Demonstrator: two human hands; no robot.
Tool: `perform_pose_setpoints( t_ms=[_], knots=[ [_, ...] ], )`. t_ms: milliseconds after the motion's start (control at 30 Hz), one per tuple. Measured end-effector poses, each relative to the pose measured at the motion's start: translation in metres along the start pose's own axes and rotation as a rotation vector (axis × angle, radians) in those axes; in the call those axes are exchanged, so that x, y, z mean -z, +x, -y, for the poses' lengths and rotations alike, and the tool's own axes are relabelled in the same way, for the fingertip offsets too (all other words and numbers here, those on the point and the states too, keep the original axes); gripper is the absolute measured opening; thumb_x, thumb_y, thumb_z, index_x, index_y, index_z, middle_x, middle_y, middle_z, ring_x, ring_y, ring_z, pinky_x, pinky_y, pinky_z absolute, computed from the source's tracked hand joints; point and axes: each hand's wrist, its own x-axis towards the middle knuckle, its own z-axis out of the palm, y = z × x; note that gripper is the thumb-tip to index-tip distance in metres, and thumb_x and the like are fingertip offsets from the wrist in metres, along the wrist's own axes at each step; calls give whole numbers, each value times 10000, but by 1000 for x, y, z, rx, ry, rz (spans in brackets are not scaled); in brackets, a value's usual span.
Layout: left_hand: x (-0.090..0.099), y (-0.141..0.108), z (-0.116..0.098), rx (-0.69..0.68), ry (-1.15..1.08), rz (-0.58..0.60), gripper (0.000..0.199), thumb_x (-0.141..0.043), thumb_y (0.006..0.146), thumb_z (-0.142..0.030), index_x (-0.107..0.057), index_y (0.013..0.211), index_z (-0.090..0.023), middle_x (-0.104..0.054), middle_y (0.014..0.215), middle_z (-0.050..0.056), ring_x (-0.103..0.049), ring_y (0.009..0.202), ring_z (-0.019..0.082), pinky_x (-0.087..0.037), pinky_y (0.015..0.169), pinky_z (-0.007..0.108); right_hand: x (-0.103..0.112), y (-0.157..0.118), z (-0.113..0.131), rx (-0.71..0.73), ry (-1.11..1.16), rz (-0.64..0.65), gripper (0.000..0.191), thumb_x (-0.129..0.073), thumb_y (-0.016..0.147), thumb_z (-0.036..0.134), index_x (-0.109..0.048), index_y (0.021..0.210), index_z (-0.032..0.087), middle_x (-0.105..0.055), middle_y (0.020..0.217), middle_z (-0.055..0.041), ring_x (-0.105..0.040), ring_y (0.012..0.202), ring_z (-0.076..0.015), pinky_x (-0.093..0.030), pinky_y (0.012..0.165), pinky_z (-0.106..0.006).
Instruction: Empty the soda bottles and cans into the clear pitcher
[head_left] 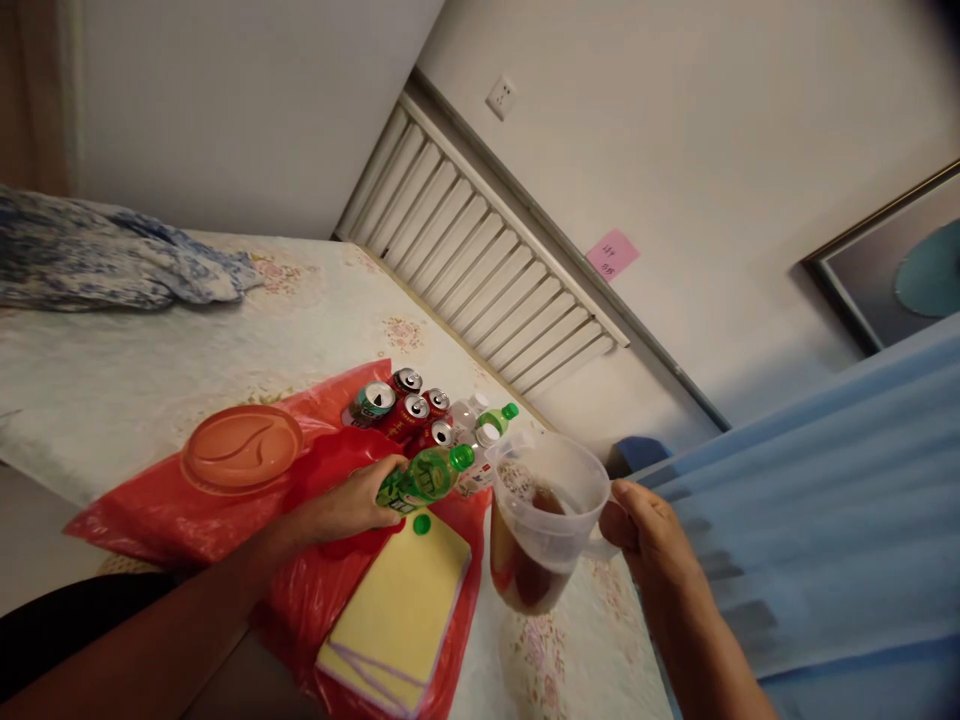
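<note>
My left hand (365, 497) is wrapped round a green plastic bottle (431, 474), tilted with its neck toward the right. By its handle, my right hand (651, 525) grips a clear plastic measuring jug (536, 570) that holds brown liquid with some foam. The bottle's mouth is close to the jug's rim but apart from it. Below the bottle a green cap (422, 524) lies on a folded yellow cloth (405, 610). Several drink cans (409, 415) stand behind the bottle, next to clear bottles (487, 436) and another green-capped bottle (499, 417).
A red plastic bag (150, 510) is spread over the flowered tablecloth (315, 330), with an orange divided plate (241, 448) on it. Patterned fabric (112, 255) lies at the far left. A white radiator (487, 250) lines the wall; a blue curtain (817, 500) hangs at right.
</note>
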Motion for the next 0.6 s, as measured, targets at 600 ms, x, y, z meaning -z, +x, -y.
perform_pose_setpoints(
  t_ms=[600],
  knots=[
    [5, -3, -10, 16, -105, -17, 577, -613, 681, -187, -462, 1238, -207, -666, 1197, 39, -629, 1127, 252, -493, 921, 308, -4, 25, 5, -13, -118, 110, 571, -751, 757, 585, -394, 498, 223, -292, 420, 91, -192, 409, -52, -163, 406, -225]
  ],
)
